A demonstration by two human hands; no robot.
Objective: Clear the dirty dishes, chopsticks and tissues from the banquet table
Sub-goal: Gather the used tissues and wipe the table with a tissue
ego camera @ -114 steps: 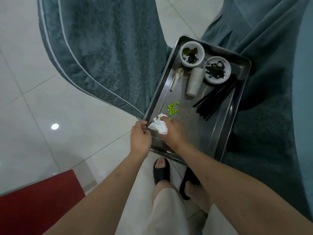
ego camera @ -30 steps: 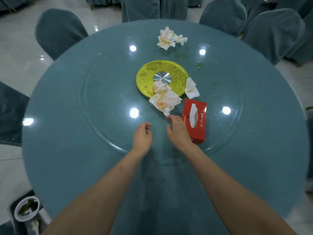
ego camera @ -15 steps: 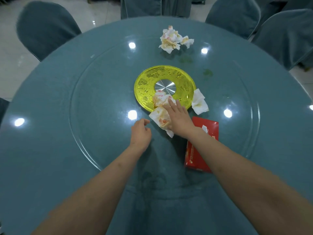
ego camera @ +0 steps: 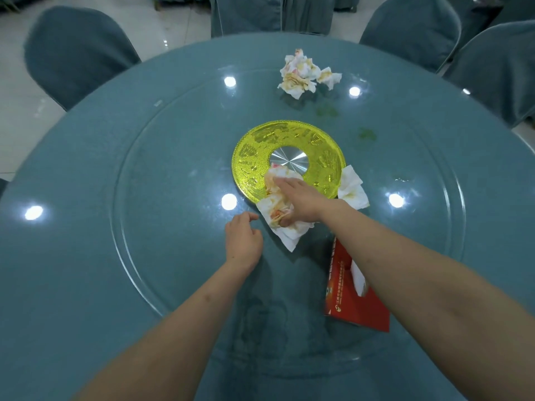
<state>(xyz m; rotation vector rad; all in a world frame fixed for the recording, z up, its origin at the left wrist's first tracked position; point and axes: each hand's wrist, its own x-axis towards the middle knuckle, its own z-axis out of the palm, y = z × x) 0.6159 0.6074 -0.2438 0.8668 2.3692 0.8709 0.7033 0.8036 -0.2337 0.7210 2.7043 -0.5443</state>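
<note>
While the left hand [ego camera: 243, 241] hovers loosely curled and empty beside it, the right hand [ego camera: 301, 198] presses flat, fingers straight, on the stained white crumpled tissue [ego camera: 279, 218] overlapping the round yellow plate [ego camera: 252, 157].

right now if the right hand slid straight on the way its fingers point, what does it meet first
The right hand already rests on the stained tissue; beyond that, probably the yellow disc.

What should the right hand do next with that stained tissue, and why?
Probably curl its fingers and gather it up. The right hand lies flat on the stained tissue, which sprawls half over the yellow disc, not yet gripped. The left hand hovers beside it, holding nothing.
</note>
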